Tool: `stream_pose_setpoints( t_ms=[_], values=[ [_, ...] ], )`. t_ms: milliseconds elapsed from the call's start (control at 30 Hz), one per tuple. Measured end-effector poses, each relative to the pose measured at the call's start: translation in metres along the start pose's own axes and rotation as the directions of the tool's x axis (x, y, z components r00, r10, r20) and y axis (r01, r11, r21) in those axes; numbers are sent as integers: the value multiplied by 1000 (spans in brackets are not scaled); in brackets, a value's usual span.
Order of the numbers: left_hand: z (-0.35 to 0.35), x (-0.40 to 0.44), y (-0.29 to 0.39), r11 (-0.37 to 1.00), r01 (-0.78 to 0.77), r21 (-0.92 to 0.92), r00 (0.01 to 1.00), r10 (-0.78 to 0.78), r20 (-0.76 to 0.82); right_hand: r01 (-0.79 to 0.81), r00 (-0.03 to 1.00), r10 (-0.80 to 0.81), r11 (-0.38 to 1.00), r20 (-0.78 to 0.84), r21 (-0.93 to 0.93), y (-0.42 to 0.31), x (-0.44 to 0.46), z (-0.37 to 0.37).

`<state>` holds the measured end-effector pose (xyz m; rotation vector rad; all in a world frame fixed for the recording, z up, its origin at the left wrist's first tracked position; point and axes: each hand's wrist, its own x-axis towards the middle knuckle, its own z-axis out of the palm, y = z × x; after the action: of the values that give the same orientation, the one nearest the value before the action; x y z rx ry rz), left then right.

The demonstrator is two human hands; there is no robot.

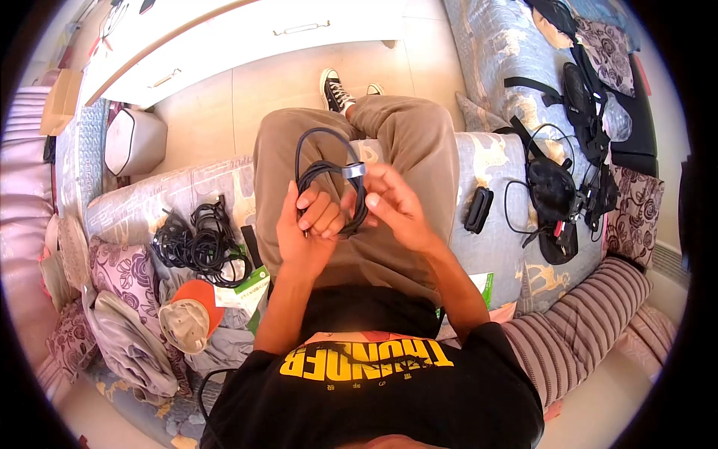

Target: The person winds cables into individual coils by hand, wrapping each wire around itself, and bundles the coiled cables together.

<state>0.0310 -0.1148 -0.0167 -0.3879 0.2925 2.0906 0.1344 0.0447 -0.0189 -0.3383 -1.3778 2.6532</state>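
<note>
A coiled black cable [299, 161] is held up over my lap, with one loop standing out at the top. A grey-blue strap [353, 170] wraps round the right side of the coil. My left hand [314, 217] is closed round the coil's lower left part, fingers curled. At the right side, my right hand [396, 206] has its fingers bent round the coil just below the strap, some of them hidden behind the cable. Its thumb lies close to the cable strands.
A tangle of black cables [202, 243] lies on the covered seat at my left, near an orange-and-beige cap [191, 318]. On my right are a black case [479, 209] and black straps with gear [553, 179]. A white drawer cabinet [299, 37] stands ahead, a white bin [134, 142] to the left.
</note>
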Motion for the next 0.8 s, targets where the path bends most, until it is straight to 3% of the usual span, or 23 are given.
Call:
stream_pose_setpoints(
  t_ms=[67, 200, 300, 400, 500, 533, 600, 700, 800],
  values=[
    [4, -3, -1, 990, -43, 136, 998, 49, -46, -30, 992, 42, 995, 122, -95, 6, -1, -7],
    [4, -3, -5, 999, 33, 20, 999, -32, -29, -56, 948, 16, 992, 319, 117, 22, -2, -23],
    [4, -3, -3, 993, 101, -56, 994, -102, -29, -136, 944, 127, 991, 306, 9, 8, -9, -25],
    [2, -6, -4, 979, 159, -129, 986, -164, -26, 44, 942, 42, 968, 334, -248, 4, -7, -30],
    [-2, -6, -1, 969, 178, -170, 984, -171, 58, 109, 949, 0, 938, 315, -328, -3, -5, -24],
    [-4, -7, 1, 961, 215, -174, 975, -200, 101, 157, 959, 5, 822, 283, -547, -9, -3, -26],
    [-6, -9, 5, 941, 290, -178, 949, -258, 183, 201, 975, -10, 446, 220, -872, -25, 1, -39],
    [-5, -15, 5, 922, 374, -101, 916, -350, 194, 141, 980, -145, 23, 136, -990, -39, 2, -66],
    [-3, -20, 4, 902, 405, -147, 910, -383, 160, 64, 966, -257, 85, 41, -994, -63, 2, -76]
  ],
)
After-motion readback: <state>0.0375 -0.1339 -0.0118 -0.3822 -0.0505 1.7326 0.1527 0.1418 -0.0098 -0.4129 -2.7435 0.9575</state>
